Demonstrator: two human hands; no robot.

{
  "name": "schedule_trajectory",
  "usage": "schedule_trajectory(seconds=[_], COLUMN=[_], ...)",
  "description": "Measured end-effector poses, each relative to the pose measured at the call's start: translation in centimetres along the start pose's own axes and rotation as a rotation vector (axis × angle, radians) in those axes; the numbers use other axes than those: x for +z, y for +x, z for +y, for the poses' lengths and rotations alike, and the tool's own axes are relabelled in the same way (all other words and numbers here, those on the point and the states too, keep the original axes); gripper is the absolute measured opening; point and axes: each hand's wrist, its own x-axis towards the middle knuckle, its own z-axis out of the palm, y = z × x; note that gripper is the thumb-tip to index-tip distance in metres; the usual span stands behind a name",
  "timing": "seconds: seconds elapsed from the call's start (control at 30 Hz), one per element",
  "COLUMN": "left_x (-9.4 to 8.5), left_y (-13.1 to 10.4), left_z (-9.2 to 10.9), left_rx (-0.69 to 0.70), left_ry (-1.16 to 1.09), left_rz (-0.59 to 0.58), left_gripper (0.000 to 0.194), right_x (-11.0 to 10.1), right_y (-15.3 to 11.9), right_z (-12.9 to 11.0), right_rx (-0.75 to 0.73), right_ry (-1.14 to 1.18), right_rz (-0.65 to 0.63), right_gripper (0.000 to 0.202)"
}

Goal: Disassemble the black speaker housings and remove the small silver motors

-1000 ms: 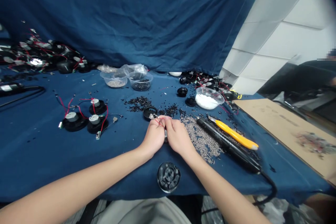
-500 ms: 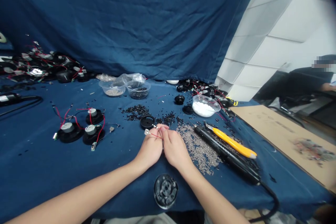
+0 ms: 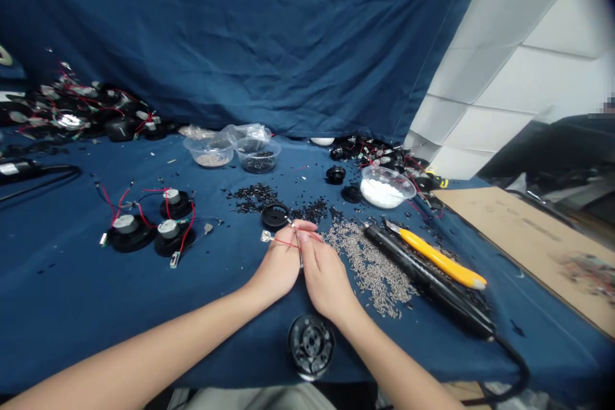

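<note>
A person's left hand (image 3: 280,266) and right hand (image 3: 327,275) are pressing together over a blue surface (image 3: 86,307), curling round a red-wired part (image 3: 286,243) that I am barely glimpsing between them. A round black housing (image 3: 311,346) is lying at their six o'clock, a black cap (image 3: 275,217) at eleven, silver screws (image 3: 377,272) at three.

Two bare forearms come in from the near side, the left forearm (image 3: 158,336) slanting in low from the near left and the right forearm (image 3: 387,349) from the near right, drawing together toward the far end. Out in front, the left hand (image 3: 278,266) and right hand (image 3: 327,272) meet, backs upward, fingers (image 3: 307,225) curled inward and bunched close, mostly tucked out of my sight.
</note>
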Motion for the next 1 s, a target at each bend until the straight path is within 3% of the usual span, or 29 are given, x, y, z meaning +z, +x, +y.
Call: schedule_trajectory(seconds=[0.53, 0.77, 0.87, 1.0], left_x=[0.1, 0.2, 0.2, 0.2], left_y=[0.7, 0.7, 0.4, 0.6], left_z=[0.0, 0.1, 0.5, 0.9], left_rx=[-0.053, 0.011, -0.086, -0.137], left_ry=[0.001, 0.083, -0.018, -0.105], left_rz=[-0.024, 0.013, -0.020, 0.049], left_gripper=[0.025, 0.029, 0.026, 0.019], right_x=[0.1, 0.1, -0.2, -0.4], right_y=[0.3, 0.6, 0.3, 0.2], right_z=[1.0, 1.6, 1.7, 1.6], right_rx=[-0.046, -0.094, -0.144, -0.117], right_ry=[-0.116, -0.145, -0.121, -0.142], right_rz=[0.038, 0.045, 0.023, 0.028], right_gripper=[0.052, 0.051, 0.049, 0.050])
